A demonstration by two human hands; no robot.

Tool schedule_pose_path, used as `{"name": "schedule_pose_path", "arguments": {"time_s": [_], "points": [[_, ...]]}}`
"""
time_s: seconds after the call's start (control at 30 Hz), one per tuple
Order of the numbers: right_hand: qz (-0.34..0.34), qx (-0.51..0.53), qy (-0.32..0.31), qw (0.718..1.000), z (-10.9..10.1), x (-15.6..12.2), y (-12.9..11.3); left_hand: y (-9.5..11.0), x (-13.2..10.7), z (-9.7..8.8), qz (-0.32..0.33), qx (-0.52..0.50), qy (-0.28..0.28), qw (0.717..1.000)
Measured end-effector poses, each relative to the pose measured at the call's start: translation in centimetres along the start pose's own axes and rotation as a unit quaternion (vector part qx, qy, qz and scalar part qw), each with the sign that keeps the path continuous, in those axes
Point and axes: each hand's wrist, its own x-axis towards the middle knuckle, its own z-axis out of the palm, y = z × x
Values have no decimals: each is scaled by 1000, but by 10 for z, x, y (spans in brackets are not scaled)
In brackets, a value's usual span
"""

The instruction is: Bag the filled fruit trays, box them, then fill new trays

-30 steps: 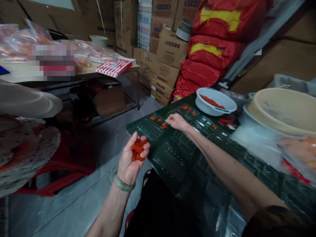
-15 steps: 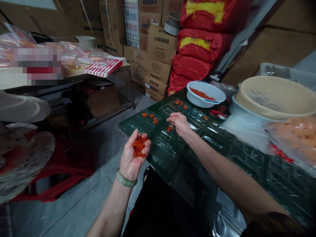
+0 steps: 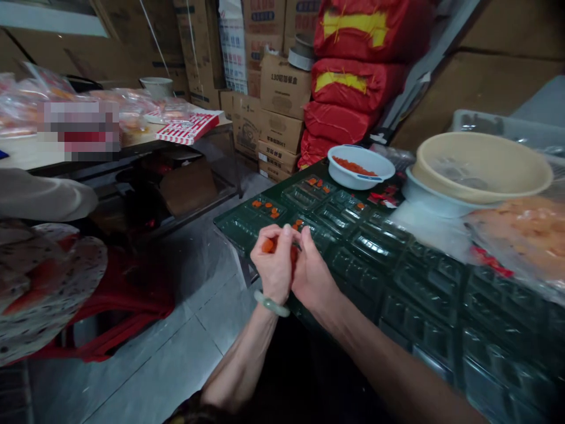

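My left hand (image 3: 274, 272) is curled around a handful of small, shiny orange-red pieces (image 3: 268, 245), with some showing between the fingers. Pressed against it, my right hand (image 3: 314, 275) is cupped and its fingertips meet the left thumb. Whatever lies inside the right fingers is hidden. Just beyond both hands, clear plastic trays (image 3: 336, 218) are laid out in rows on the dark green table (image 3: 233, 221). A few far trays hold orange pieces (image 3: 268, 206). More pieces fill a white bowl (image 3: 361, 179) at the table's back.
A cream basin (image 3: 481, 194) stands on the right, with a plastic bag of pale orange food (image 3: 525, 229) in front. Red bundles (image 3: 353, 82) and cardboard boxes (image 3: 282, 88) are stacked behind. On the left are a red stool (image 3: 145, 288), a person's sleeve (image 3: 44, 194) and another table.
My right hand has drawn back from the trays to meet my left. My left hand has moved right and turned, closing more over the orange-red pieces.
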Motion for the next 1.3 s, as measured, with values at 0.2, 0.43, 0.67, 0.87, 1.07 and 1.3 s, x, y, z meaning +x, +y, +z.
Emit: {"name": "schedule_pose_path", "arguments": {"time_s": [0.2, 0.43, 0.67, 0.87, 1.07, 1.3], "points": [[119, 201, 30, 972, -8, 14, -17, -3, -3, 11, 102, 35, -35, 994], [136, 159, 62, 976, -10, 30, -19, 7, 13, 36, -93, -181, 7, 979], [16, -192, 24, 981, -43, 62, -62, 35, 39, 11, -164, -200, -12, 966], [-119, -504, 41, 855, -62, 110, -57, 24, 34, -10, -178, -157, -6, 971], [-158, -527, 82, 831, -74, 126, -49, 11, 28, -6, -180, -122, -17, 976], [-139, -674, -14, 725, -86, 109, -70, 13, 26, -9, -216, -116, -44, 969]]}}
